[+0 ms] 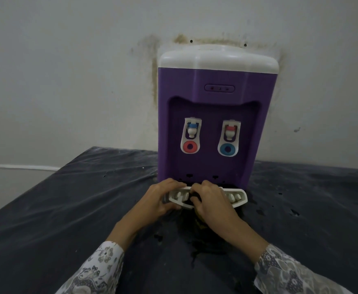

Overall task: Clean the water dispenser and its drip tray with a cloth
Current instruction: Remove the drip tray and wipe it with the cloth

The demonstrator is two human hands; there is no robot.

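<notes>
Gripping the drip tray (pixel 239 198), curled fingers of left hand (pixel 163 200) and right hand (pixel 212 203).

drip tray (pixel 236 197) middle under hands

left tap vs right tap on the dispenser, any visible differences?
The left tap has a blue lever cap above a red ring; the right tap has a red cap above a blue ring. The left tap sits slightly higher in frame. Both share white housings in the purple recess.
</notes>
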